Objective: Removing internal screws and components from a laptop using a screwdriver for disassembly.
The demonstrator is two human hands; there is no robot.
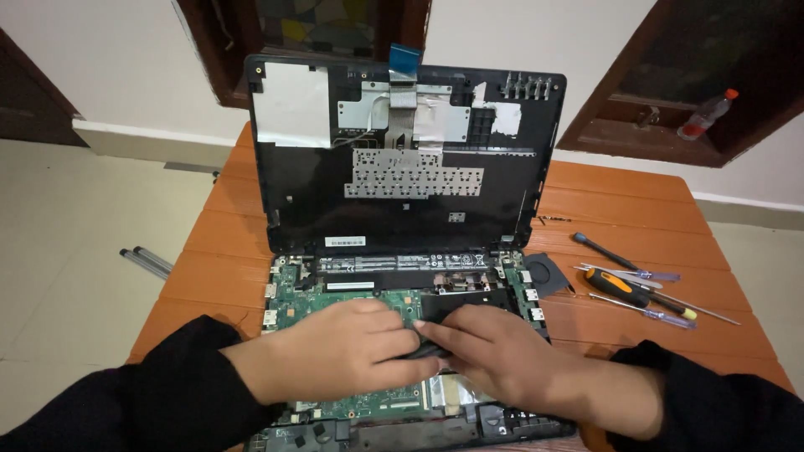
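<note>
A: Where are the two hands, taking the green circuit board [352,293] as the landmark?

B: Both lie on it, at its middle. The left hand [347,347] rests palm down, its fingers [394,341] close together and curled, their tips on a small dark part [429,350] that sits on the board. The right hand [494,351] comes from the other side, fingers [444,335] also pressed together, meeting the left ones at that same dark part. It looks like a pinch from both sides, but I cannot tell how firmly it is held, since the fingers cover most of it.

A: And behind the board?

B: One black laptop cover [402,159] stands upright at the far edge of the board, its inner side facing the camera, with a metal keyboard backing plate [414,174] and a blue ribbon tab [404,59] at the top.

A: Tools?

B: To the right of the board, on the orange wooden surface [620,201]: I count about four screwdrivers, among them one with an orange and black handle [624,289] and one all-black one [605,251], plus thin ones with clear handles [649,314]. A small black fan [548,274] lies just beside the board's right edge.

A: Anything further off?

B: One plastic bottle [708,115] on a window ledge, well apart to the right, and two grey rods [146,262] on the floor to the left.
</note>
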